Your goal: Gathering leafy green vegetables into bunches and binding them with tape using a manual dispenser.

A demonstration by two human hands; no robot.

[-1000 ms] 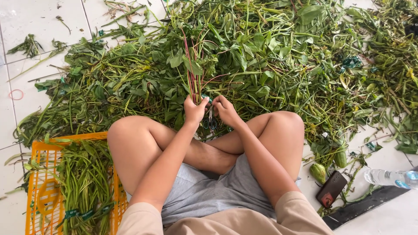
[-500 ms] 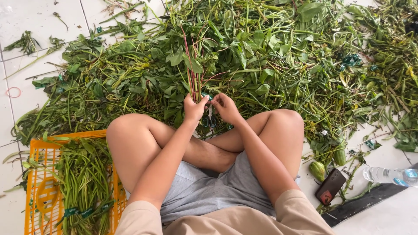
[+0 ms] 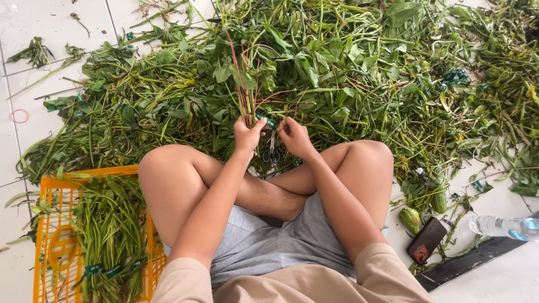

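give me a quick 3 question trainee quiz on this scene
1. True or false: the left hand grips an upright bunch of stems.
2. Where is the orange crate? A) by the left knee B) by the right knee C) on the lap
3. What lies on the floor between the two hands?

Key: 1 true; 2 A; 3 scissors, below the right hand.

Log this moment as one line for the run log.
left hand: grips upright stem bunch | right hand: at bunch base by scissors | orange crate: tied bundles | floor: loose greens pile
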